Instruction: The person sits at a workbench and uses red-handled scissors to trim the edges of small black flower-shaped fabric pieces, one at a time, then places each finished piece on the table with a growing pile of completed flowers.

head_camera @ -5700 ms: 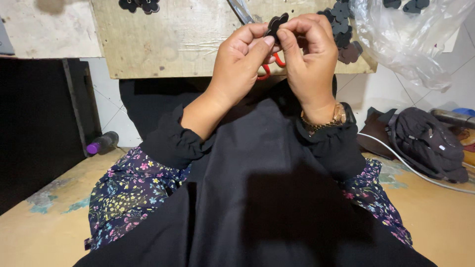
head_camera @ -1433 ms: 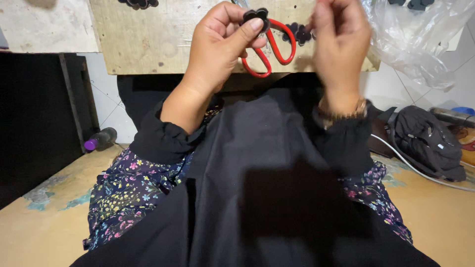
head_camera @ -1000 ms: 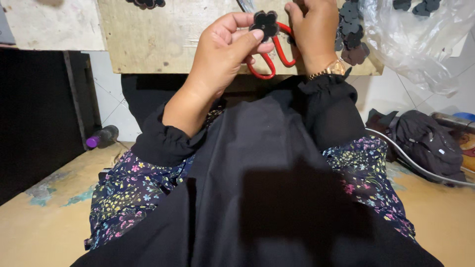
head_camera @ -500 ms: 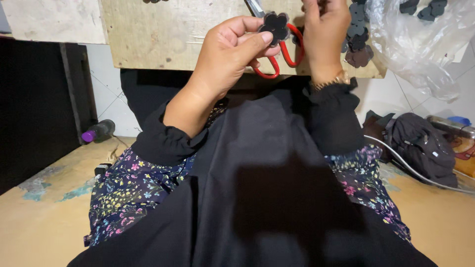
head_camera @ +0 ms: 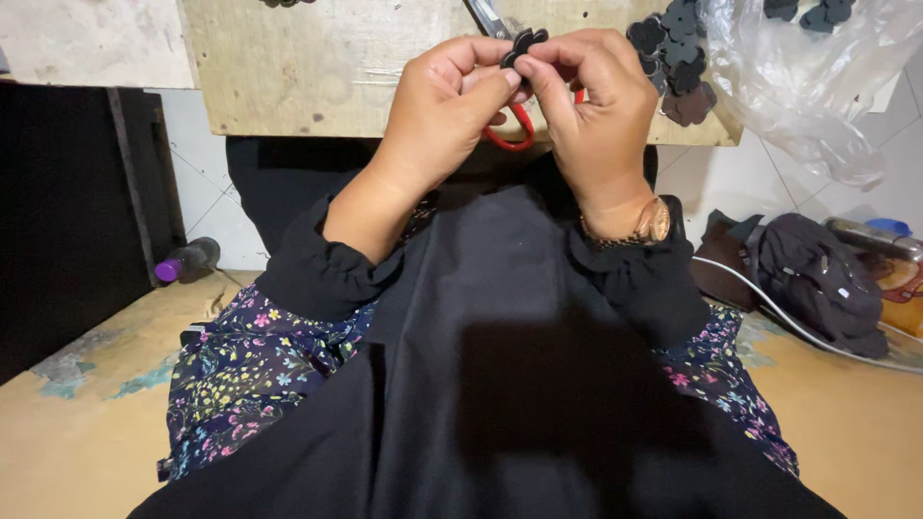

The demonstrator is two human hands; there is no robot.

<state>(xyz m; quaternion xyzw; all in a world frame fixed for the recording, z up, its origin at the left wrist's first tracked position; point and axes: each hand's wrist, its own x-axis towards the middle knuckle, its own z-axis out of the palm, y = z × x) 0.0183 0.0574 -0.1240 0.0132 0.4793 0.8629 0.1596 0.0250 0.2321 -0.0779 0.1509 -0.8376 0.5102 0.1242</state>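
At the top centre of the frame, left hand (head_camera: 437, 115) and right hand (head_camera: 596, 115) pinch a small black flower-shaped piece (head_camera: 522, 45) between thumbs and forefingers; best kept steady, fingertips close, clear of the red-handled scissors (head_camera: 508, 125) just behind

A small home craft workshop, worked from the floor. At twelve o'clock stands a low, rough plywood bench (head_camera: 317, 67) carrying black cut-out pieces (head_camera: 673, 53) and red-handled scissors (head_camera: 510, 130). A crumpled plastic bag (head_camera: 808, 96) lies at two o'clock above a worn painted floor (head_camera: 77, 423).
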